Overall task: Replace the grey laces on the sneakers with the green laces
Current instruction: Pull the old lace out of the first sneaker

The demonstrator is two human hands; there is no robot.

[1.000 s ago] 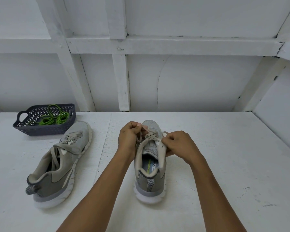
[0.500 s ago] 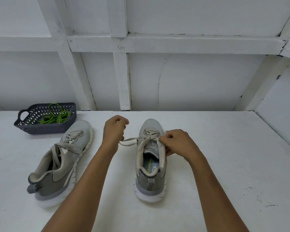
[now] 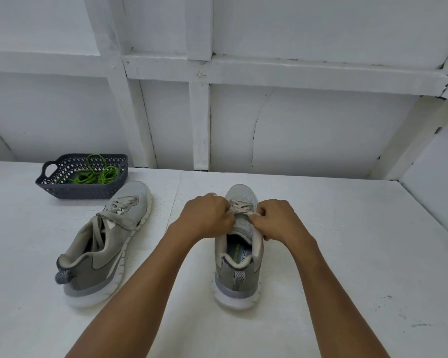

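Two grey sneakers stand on a white table. The right sneaker (image 3: 239,264) points away from me, heel towards me. My left hand (image 3: 207,218) and my right hand (image 3: 277,220) both pinch its grey lace (image 3: 241,206) over the eyelets, one on each side of the tongue. The left sneaker (image 3: 106,241) lies tilted to the left, still laced in grey. Green laces (image 3: 93,174) sit tangled in a dark basket (image 3: 62,188) at the back left.
A white panelled wall (image 3: 295,125) rises right behind the table. A second wall closes in at the far right. The table's seam (image 3: 176,192) runs between the two sneakers.
My left hand, which had pulled a length of grey lace out to the left, has come back to the sneaker's eyelets. My right hand stays on the lace.
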